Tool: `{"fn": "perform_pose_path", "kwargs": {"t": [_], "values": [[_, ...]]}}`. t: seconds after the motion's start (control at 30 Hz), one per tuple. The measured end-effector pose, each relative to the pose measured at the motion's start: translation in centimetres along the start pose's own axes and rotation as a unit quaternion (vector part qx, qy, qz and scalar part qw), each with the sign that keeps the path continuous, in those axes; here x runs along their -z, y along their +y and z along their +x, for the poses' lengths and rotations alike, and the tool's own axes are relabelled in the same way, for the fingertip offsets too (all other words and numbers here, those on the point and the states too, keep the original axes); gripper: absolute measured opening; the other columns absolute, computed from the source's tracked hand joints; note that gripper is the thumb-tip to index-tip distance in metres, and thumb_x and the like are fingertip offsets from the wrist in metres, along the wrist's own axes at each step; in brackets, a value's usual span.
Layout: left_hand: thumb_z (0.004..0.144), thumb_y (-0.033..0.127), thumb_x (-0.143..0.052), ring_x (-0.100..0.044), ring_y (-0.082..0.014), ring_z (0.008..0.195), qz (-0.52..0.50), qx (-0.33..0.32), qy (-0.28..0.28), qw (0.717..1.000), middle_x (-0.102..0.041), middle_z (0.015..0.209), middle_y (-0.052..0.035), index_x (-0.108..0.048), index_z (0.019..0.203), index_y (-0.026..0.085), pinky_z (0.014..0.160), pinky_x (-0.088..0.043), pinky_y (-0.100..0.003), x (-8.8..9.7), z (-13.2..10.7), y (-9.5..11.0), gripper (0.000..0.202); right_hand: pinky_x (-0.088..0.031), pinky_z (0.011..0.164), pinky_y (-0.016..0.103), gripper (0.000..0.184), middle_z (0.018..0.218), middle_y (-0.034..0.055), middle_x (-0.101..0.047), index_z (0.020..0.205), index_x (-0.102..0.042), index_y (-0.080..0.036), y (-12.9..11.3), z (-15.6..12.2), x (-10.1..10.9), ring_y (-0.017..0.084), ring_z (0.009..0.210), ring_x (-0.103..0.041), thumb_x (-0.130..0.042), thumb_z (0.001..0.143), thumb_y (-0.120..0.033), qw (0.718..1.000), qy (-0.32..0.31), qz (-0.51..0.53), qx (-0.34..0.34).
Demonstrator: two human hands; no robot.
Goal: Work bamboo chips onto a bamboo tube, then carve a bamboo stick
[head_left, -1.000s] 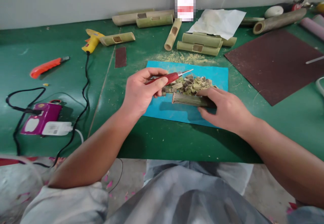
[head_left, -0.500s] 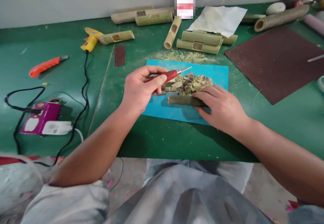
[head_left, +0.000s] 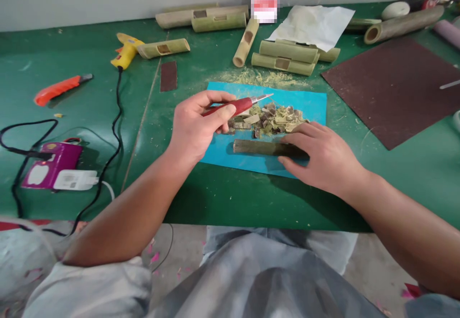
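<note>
My left hand [head_left: 197,124] is closed around the red handle of a carving knife [head_left: 244,106], its thin metal tip pointing right above a blue sheet [head_left: 309,105]. On that sheet lies a dark green bamboo tube [head_left: 255,147]. My right hand [head_left: 318,157] holds the tube's right end, fingers along the far side and thumb along the near side. The palm hides part of that end. Just beyond the tube is a heap of bamboo chips and shavings [head_left: 275,117].
Cut bamboo tubes [head_left: 219,22] lie at the back, more [head_left: 268,63] under white paper [head_left: 309,26]. At left are a yellow glue gun [head_left: 125,54], an orange utility knife [head_left: 59,89] and a purple power block [head_left: 53,164] with cords. A brown sheet [head_left: 391,88] lies right.
My right hand has slid a little right along the bamboo tube, so more of the tube shows. The left hand keeps its hold on the carving knife. The view has shifted slightly.
</note>
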State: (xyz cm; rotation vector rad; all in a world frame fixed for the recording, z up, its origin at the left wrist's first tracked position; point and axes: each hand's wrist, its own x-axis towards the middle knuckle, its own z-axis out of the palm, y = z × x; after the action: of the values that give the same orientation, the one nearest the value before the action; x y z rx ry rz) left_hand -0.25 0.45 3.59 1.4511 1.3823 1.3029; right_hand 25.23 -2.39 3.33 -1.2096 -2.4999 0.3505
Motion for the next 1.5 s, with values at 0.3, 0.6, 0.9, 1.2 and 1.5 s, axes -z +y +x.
{"fn": "perform_pose_path", "kwargs": {"t": [0.3, 0.6, 0.9, 1.2, 1.5], "values": [[0.079, 0.029, -0.080, -0.059, -0.0092, 0.051, 0.001, 0.000, 0.001, 1.000, -0.069, 0.070, 0.0015, -0.075, 0.093, 0.021, 0.049, -0.048, -0.023, 0.2, 0.1, -0.2, 0.017, -0.047, 0.082, 0.041, 0.017, 0.089, 0.0084, -0.065, 0.090, -0.067, -0.021, 0.3, 0.1, 0.0, 0.026, 0.089, -0.060, -0.068, 0.083, -0.037, 0.999, -0.038, 0.010, 0.000], [0.076, 0.031, -0.079, -0.059, -0.0093, 0.054, -0.039, 0.010, 0.011, 0.999, -0.070, 0.074, 0.0006, -0.074, 0.096, 0.023, 0.049, -0.047, -0.023, 0.5, 0.3, 0.0, 0.023, -0.046, 0.081, 0.042, 0.023, 0.088, 0.0085, -0.066, 0.087, -0.067, -0.022, 0.4, 0.0, 0.7, 0.028, 0.090, -0.061, -0.067, 0.084, -0.045, 0.998, -0.060, -0.026, -0.013], [0.077, 0.049, -0.083, -0.070, -0.0153, 0.074, -0.072, 0.020, 0.069, 0.995, -0.075, 0.095, -0.0008, -0.066, 0.112, 0.029, 0.054, -0.049, -0.026, 1.2, 1.1, 0.1, 0.044, -0.046, 0.075, 0.038, 0.013, 0.086, 0.0068, -0.065, 0.086, -0.066, -0.022, 1.4, 0.2, 0.5, 0.024, 0.085, -0.060, -0.063, 0.087, -0.035, 0.997, -0.077, 0.020, 0.019], [0.084, 0.051, -0.077, -0.063, -0.0114, 0.067, -0.131, 0.005, 0.071, 0.989, -0.073, 0.090, 0.0023, -0.060, 0.120, 0.025, 0.051, -0.040, -0.025, 1.6, 1.5, -1.5, 0.047, -0.050, 0.075, 0.038, 0.017, 0.086, 0.0087, -0.066, 0.090, -0.069, -0.019, 0.2, 0.8, -1.1, 0.025, 0.085, -0.062, -0.066, 0.087, -0.035, 0.999, -0.017, 0.035, 0.019], [0.082, 0.048, -0.075, -0.060, -0.0121, 0.061, -0.111, 0.012, 0.069, 0.991, -0.072, 0.091, 0.0005, -0.059, 0.116, 0.028, 0.051, -0.039, -0.028, 1.2, 1.1, -0.8, 0.043, -0.049, 0.076, 0.044, 0.041, 0.090, 0.0118, -0.074, 0.098, -0.075, -0.021, 0.3, -0.5, 1.3, 0.030, 0.088, -0.068, -0.048, 0.099, -0.052, 0.996, 0.000, -0.087, 0.000]]}}
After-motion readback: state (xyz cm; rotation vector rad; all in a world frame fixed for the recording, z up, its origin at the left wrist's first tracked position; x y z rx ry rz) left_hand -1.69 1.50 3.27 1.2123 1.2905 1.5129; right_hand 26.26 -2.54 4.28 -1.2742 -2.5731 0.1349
